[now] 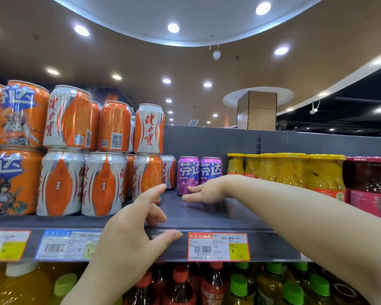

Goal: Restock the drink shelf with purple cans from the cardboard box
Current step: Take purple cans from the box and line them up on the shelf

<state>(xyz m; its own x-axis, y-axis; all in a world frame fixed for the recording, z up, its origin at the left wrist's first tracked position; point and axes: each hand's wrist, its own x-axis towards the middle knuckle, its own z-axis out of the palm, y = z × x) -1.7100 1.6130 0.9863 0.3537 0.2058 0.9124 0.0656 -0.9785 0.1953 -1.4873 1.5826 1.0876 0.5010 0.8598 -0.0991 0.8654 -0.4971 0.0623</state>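
Observation:
Two purple cans stand side by side at the back of the dark shelf (207, 219): the left purple can (187, 172) and the right purple can (211, 169). My right hand (204, 192) reaches in over the shelf, fingers spread, its fingertips just in front of the cans' bases and holding nothing. My left hand (136, 227) hovers at the shelf's front edge with fingers apart, thumb near the price rail, empty. The cardboard box is out of view.
Orange-and-silver cans (106, 181) are stacked two high to the left of the purple ones. Jars of yellow fruit (290, 170) and a red jar (370, 181) fill the right. Price tags (218, 246) line the front rail. Bottles (209, 285) stand on the shelf below.

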